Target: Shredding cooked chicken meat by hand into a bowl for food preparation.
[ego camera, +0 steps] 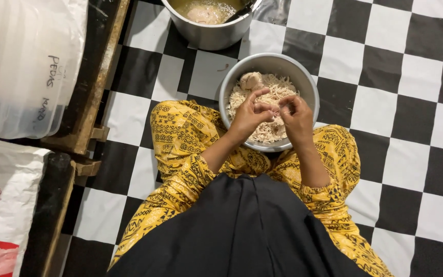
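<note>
Shredded chicken (pixel 262 131) fills the metal bowl (pixel 311 90) in front of me, pale strands heaped across it, with one larger unshredded lump (pixel 251 80) at the far left inside the rim. Bowl sits on the black-and-white checkered floor covering (pixel 396 102), its near edge tucked between my knees.

My left hand (pixel 248 117) hovers over the bowl's middle, fingers curled, thumb and fingertips pinched on a small piece of chicken (pixel 274 109). My right hand (pixel 297 119) is just beside it, fingers bent inward and pinching the same piece from the other side. Both hands meet over the heap, fingertips touching or nearly so (the piece is small; I cannot make out its shape). Forearms run back toward me across yellow patterned trousers (pixel 180 133); a black garment (pixel 242 231) covers my lap.

Beyond the bowl, at the top edge, stands a larger metal pot (pixel 206 33) holding yellowish broth and a pale piece of meat (pixel 203 13); a dark utensil handle (pixel 239 11) leans in its right side. Pot and bowl stand near each other, not touching.

To my left, a stack of translucent plastic containers (pixel 21 66) rests on a dark wooden frame (pixel 96 87). A white sack (pixel 6 190) lies below it at the lower left
</note>
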